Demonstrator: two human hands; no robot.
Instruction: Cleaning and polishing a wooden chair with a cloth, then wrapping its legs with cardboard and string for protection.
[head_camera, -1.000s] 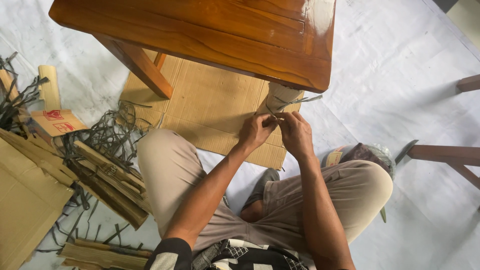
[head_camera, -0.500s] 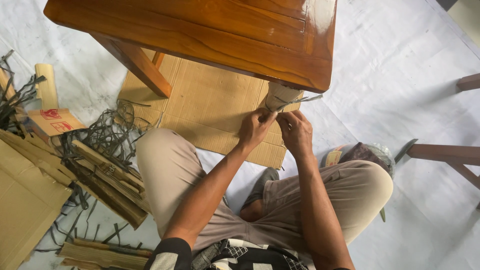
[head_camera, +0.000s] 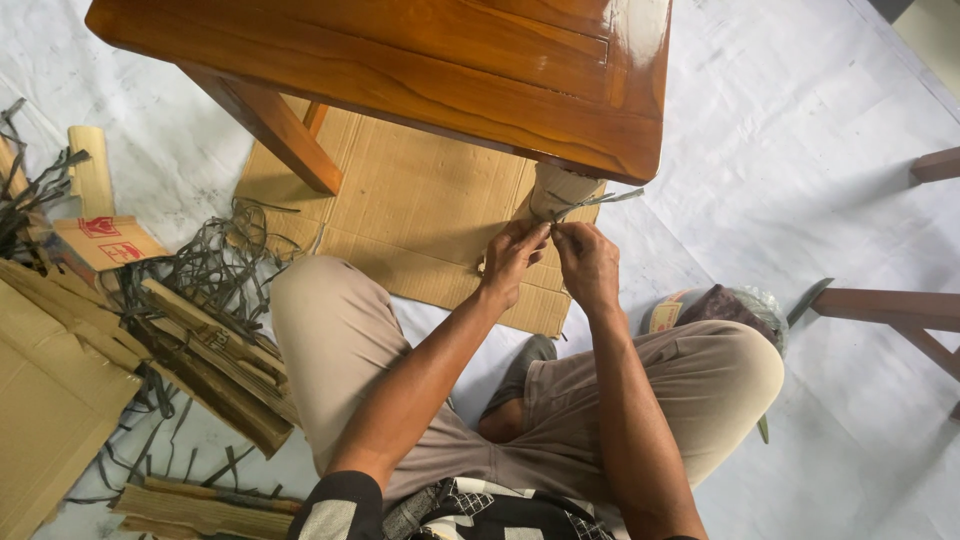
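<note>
Nearest, your two hands: your left hand (head_camera: 512, 262) and right hand (head_camera: 588, 265) sit fingertip to fingertip, each pinched shut on one thin grey plastic strap (head_camera: 598, 199) that trails up to the right. Just beyond stands one cardboard-wrapped table leg (head_camera: 556, 189) on one flat brown cardboard sheet (head_camera: 420, 200). Farthest, one glossy brown wooden table (head_camera: 420, 70); one tangle of cut grey straps (head_camera: 205, 265) lies to your left.

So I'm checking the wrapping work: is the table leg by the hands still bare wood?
No, the table leg is covered in pale wrapping, and the left hand and right hand pinch a grey strap at its foot.
</note>
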